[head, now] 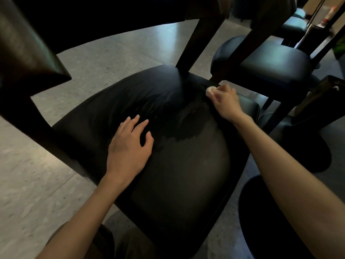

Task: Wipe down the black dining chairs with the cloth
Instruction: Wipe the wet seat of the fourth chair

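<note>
Pinched in the right hand (pixel 225 101), the cloth (pixel 210 90) is pressed at the seat (pixel 177 165) rear; left hand (pixel 128 146) lies flat. Damp streaks suggest partial wiping; the neighbouring chair (pixel 265 60) is judged untouched.

You look down on a grey speckled stone floor (pixel 115 58), brightest with pale reflected light just left of the slanted dark wooden leg (pixel 196 45). Right of that leg sits a black padded seat (pixel 270 66); beyond it more dark seats (pixel 293 27), blurred; below-right, a round black base (pixel 308 152).
</note>
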